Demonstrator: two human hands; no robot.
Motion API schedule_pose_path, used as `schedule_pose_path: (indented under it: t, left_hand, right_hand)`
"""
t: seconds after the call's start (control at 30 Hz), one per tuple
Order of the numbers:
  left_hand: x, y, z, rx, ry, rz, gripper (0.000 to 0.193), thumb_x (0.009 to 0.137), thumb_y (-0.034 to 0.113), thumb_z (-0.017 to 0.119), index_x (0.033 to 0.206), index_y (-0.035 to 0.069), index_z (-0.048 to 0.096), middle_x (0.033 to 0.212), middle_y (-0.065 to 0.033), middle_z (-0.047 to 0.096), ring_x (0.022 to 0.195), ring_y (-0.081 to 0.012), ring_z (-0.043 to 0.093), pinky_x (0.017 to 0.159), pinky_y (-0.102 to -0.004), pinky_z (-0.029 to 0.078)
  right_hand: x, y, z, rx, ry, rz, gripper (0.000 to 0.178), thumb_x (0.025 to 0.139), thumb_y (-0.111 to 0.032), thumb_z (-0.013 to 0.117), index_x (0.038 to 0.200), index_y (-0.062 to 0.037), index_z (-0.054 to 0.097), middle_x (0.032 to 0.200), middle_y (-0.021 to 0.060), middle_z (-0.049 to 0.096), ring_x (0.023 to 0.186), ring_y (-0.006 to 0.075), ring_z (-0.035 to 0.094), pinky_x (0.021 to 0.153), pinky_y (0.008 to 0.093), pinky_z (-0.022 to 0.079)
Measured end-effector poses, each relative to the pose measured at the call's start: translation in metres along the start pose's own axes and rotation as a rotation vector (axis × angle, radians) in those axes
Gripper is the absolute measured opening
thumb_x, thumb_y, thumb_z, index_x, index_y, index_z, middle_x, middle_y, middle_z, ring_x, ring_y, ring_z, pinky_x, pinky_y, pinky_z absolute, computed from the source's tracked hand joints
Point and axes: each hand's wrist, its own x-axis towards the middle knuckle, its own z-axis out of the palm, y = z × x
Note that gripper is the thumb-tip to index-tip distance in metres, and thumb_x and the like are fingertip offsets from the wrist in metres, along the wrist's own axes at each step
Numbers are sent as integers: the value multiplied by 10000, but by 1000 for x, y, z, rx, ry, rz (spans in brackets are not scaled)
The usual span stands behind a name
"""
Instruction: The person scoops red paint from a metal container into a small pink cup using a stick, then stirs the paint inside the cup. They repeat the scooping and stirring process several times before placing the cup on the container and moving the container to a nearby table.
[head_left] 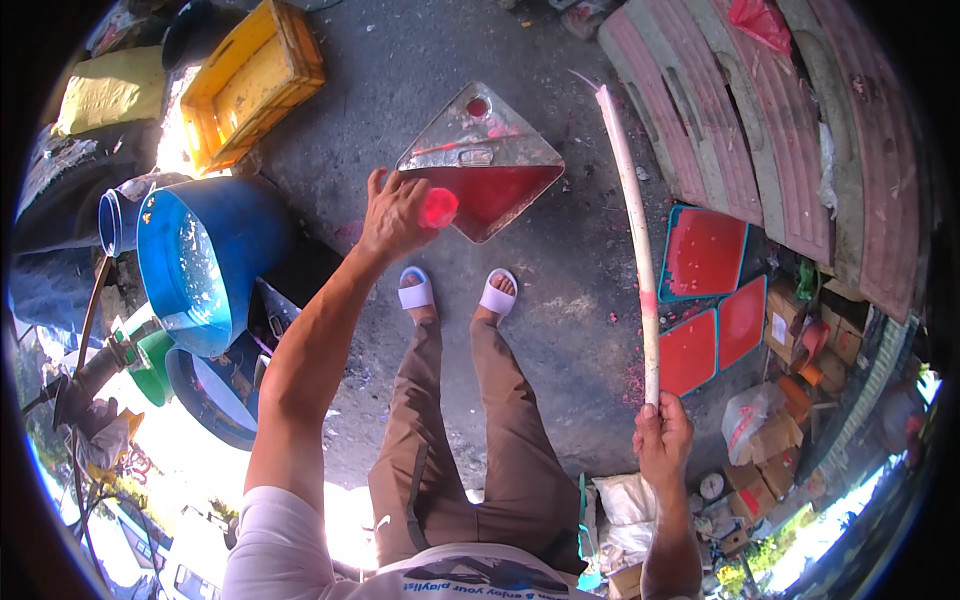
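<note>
Dented, dull metal tin (480, 160) with glossy red liquid; matt, paint-stained stick (637, 250); glossy blue plastic barrel (205, 260); rough concrete ground (570, 300).

Blue barrel (205, 265), yellow crate (250, 80), red trays (705, 250), white pole (635, 240).

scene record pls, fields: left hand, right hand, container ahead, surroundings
left hand: left hand holds a small pink round object over the tin
right hand: right hand grips the lower end of a long pale stick, stained pink partway up
container ahead: square metal tin on the concrete ground, holding red liquid
surroundings: blue barrel at left, yellow crate behind it, red trays at right
</note>
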Motion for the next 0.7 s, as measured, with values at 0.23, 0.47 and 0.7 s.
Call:
schedule_pose_path:
  t: [0.23, 0.47, 0.7]
  left_hand:
    - [-6, 4, 0, -6, 0, 4, 653, 612, 250, 913, 1202, 106, 674, 1141, -98, 742, 1249, -305, 606, 1215, -605, 292]
    - [-6, 8, 3, -6, 40, 21, 658, 627, 243, 903, 1224, 75, 683, 1158, -106, 749, 1266, -311, 606, 1209, -620, 296]
    - [-8, 13, 6, -20, 38, 33, 591, 651, 231, 886, 1187, 93, 679, 1128, -87, 752, 1271, -309, 614, 1182, -645, 322]
  right_hand:
    - [45, 10, 59, 36, -94, 220, 261, 1136, -291, 579, 1085, -45, 648, 763, 15, 634, 570, 92, 593, 491, 286, 467]
    - [18, 43, 74, -219, -28, 97, 231, 1090, -219, 615, 987, -14, 641, 676, 111, 621, 570, 259, 615, 581, 421, 486]
    - [-4, 53, 75, -409, 3, -73, 179, 1022, -148, 687, 1089, 14, 650, 846, 219, 698, 745, 432, 683, 679, 487, 528]
